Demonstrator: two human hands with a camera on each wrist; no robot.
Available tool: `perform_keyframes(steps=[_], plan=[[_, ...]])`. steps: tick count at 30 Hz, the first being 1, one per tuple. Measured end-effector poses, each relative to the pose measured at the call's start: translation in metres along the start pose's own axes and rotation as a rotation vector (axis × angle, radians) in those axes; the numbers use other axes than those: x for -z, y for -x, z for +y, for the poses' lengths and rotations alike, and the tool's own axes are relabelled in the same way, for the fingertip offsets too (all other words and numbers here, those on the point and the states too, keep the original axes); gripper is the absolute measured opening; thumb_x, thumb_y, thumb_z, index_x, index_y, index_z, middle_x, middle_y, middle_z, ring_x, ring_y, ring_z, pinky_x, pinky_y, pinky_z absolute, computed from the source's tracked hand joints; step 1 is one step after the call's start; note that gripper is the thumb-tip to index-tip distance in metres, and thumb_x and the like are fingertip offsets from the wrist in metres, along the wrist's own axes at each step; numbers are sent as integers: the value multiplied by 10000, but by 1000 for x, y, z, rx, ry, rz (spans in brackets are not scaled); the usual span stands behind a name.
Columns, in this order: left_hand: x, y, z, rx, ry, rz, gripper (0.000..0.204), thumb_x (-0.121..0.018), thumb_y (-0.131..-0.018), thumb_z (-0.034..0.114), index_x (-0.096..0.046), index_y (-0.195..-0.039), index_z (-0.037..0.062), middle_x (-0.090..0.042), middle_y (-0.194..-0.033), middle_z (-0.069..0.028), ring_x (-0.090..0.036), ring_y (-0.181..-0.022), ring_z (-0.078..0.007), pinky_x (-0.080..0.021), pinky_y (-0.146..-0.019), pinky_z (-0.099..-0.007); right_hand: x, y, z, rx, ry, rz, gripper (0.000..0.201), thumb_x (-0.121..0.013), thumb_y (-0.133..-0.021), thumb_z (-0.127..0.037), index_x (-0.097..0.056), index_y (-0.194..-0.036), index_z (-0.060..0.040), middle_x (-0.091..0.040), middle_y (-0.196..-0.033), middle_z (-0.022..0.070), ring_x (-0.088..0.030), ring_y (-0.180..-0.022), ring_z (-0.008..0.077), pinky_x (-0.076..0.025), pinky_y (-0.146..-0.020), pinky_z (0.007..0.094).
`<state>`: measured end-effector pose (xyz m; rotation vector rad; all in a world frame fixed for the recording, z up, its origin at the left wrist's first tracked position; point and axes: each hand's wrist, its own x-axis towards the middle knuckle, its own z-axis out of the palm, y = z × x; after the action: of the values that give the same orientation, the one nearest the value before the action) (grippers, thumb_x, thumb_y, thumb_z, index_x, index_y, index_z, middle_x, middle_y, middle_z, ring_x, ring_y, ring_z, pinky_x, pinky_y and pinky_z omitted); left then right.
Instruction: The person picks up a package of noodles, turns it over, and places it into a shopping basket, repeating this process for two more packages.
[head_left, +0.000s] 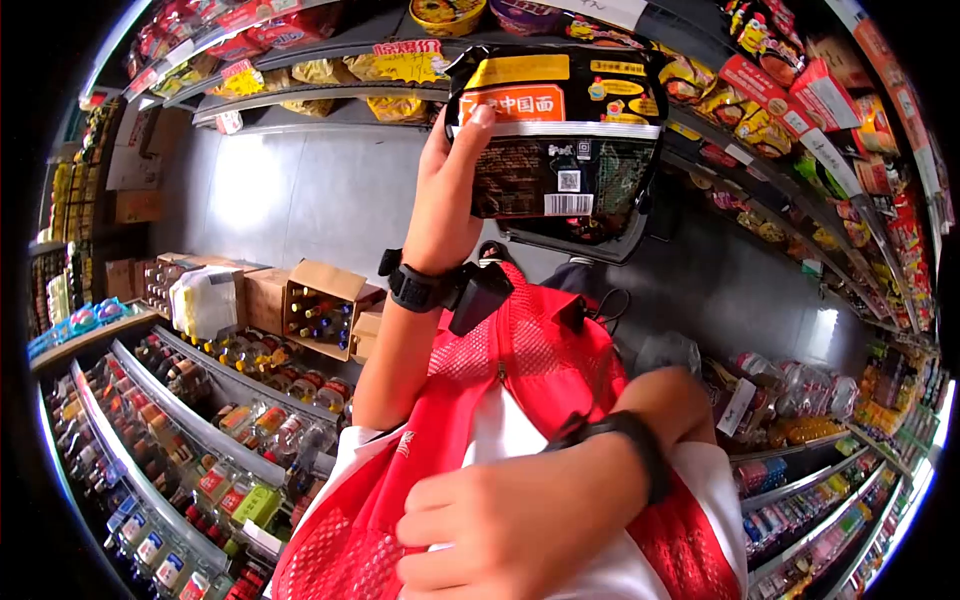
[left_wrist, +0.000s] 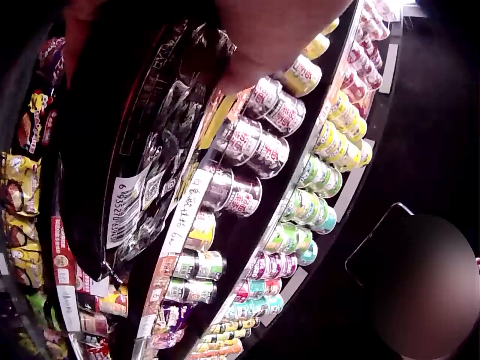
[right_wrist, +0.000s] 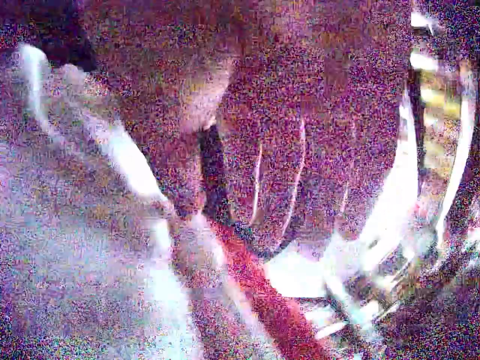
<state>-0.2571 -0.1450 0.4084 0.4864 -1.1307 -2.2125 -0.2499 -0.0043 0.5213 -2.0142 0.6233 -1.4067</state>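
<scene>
My left hand (head_left: 450, 200) holds up a black multipack of instant noodles (head_left: 530, 175) by its left side, thumb across the front. The pack has an orange label, a silver seam, a QR code and a barcode. In the left wrist view, the same pack hangs below the hand (left_wrist: 277, 34), its barcode end downward. My right hand (head_left: 490, 530) is in front of the chest with fingers loosely bent, close to the red-and-white top (head_left: 455, 400). Noise blurs the right wrist view, where a red strip of clothing (right_wrist: 262, 292) shows.
Shelves of bagged noodles (head_left: 750, 110) curve along the front and right. Cup noodles (left_wrist: 255, 146) line a rack in the left wrist view. At left are bottle shelves (head_left: 180, 420) and an open carton of bottles (head_left: 325, 310). A dark bin-like container (head_left: 625, 245) stands behind the pack.
</scene>
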Motion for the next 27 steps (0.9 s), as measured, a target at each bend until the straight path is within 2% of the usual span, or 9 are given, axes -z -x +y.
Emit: perform_keyframes(steps=[3, 8, 9, 12, 18, 21, 22, 24, 27], plan=[[-1, -4, -1, 82, -17, -35, 297, -512, -893, 223, -478, -1125, 41, -569, -989, -29, -562, -894, -95, -478, -734, -241, -8, -17, 3, 45, -128, 109, 98, -557, -690, -88, -482, -641, -51, -461, -631, 29, -508, -607, 166, -444, -542, 271], [9, -15, -10, -517, -816, -156, 345, -521, -890, 256, -473, -1152, 35, -545, -1009, -23, -532, -896, -80, -459, -745, -221, -36, -18, 11, 70, 61, 217, 120, -541, -675, -150, -502, -687, -38, -503, -720, 71, -516, -689, 210, -440, -631, 306], [-2, -13, -5, -252, -490, -125, 346, -524, -889, 257, -475, -1151, 37, -544, -1008, -20, -532, -894, -78, -460, -742, -221, -32, -17, 10, 52, 41, 173, 129, -550, -705, -144, -485, -689, -33, -494, -722, 60, -507, -667, 212, -447, -628, 313], [-13, -17, -4, -8, -129, -81, 340, -533, -883, 257, -483, -1144, 45, -559, -989, -6, -543, -872, -75, -465, -711, -223, -12, -20, 5, 146, -7, 153, 105, -551, -688, -77, -467, -631, -48, -448, -629, 31, -503, -593, 163, -439, -526, 265], [-10, -28, 7, 3, -175, -99, 349, -536, -865, 193, -473, -1175, 46, -546, -1017, -19, -537, -902, -96, -450, -744, -234, -5, -20, 4, 226, -252, 238, 150, -558, -714, -59, -432, -633, -54, -438, -648, 42, -497, -583, 180, -434, -519, 282], [7, -28, 15, -266, -664, -222, 392, -518, -824, 23, -453, -1210, 35, -485, -1148, -84, -499, -1041, -177, -417, -858, -262, 14, -16, -8, 244, -399, 163, 160, -560, -751, -58, -434, -655, -43, -435, -651, 51, -497, -590, 188, -432, -526, 291], [16, -28, 16, -555, -1119, -308, 450, -500, -791, -63, -439, -1227, 30, -446, -1204, -116, -470, -1100, -224, -387, -909, -275, 21, -15, -12, 246, -399, 123, 151, -564, -749, -60, -443, -661, -37, -446, -658, 56, -502, -598, 187, -435, -531, 290], [16, -20, 17, -518, -1021, -286, 545, -410, -740, -177, -423, -1244, 29, -389, -1273, -150, -432, -1150, -277, -349, -945, -281, 29, -10, -15, 207, -345, 104, 126, -569, -746, -65, -468, -680, -27, -476, -681, 65, -517, -625, 188, -445, -552, 290], [16, -7, 20, -561, -1191, -160, 639, -558, -606, -150, -431, -1217, -12, -492, -1148, -168, -476, -1089, -307, -403, -908, -325, 52, 9, -10, 66, -92, -33, 102, -574, -770, -97, -544, -794, -2, -543, -805, 104, -576, -728, 243, -485, -606, 343]])
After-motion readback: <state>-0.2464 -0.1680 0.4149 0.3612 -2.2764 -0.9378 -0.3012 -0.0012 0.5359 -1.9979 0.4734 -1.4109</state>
